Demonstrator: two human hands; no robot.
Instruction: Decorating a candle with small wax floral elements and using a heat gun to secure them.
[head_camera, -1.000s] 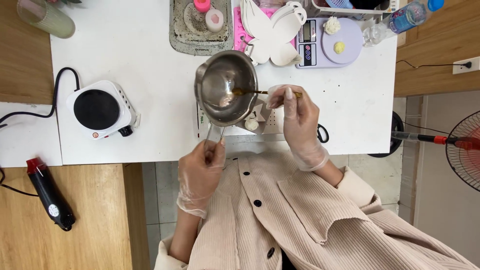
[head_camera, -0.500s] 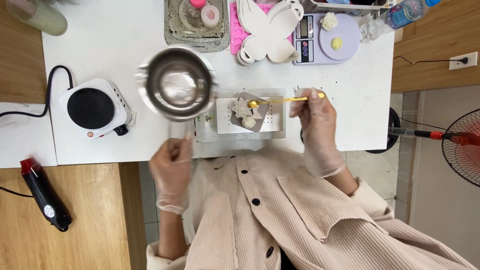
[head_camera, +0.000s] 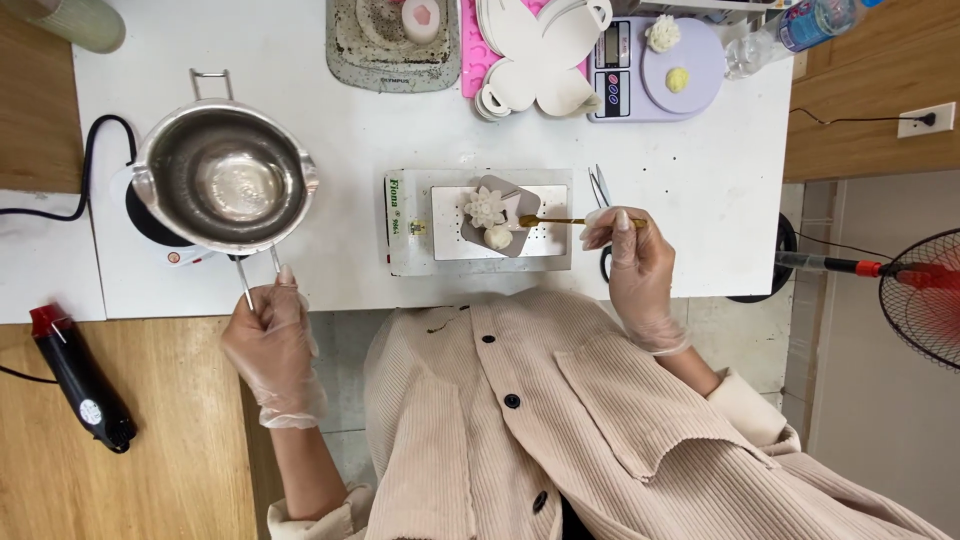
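Note:
My left hand (head_camera: 268, 340), in a clear glove, grips the wire handle of a steel melting pot (head_camera: 224, 177). The pot rests over the small electric hot plate (head_camera: 150, 222) at the table's left. My right hand (head_camera: 632, 262), also gloved, holds a thin gold spoon (head_camera: 556, 221) whose bowl reaches a grey mould (head_camera: 497, 213). That mould holds a white flower shape and a small white ball and sits on a flat white scale (head_camera: 478, 221) in front of me.
At the table's far edge stand a grey tray (head_camera: 392, 62) with a pink piece, white moulds (head_camera: 535, 60) on a pink mat, and a lilac scale (head_camera: 655, 68) carrying small wax pieces. A heat gun (head_camera: 75, 375) lies on the wooden floor left; a fan (head_camera: 925, 295) stands right.
My left hand carried the pot from above the mould leftward and now has it on the hot plate. My right hand kept the spoon at the mould.

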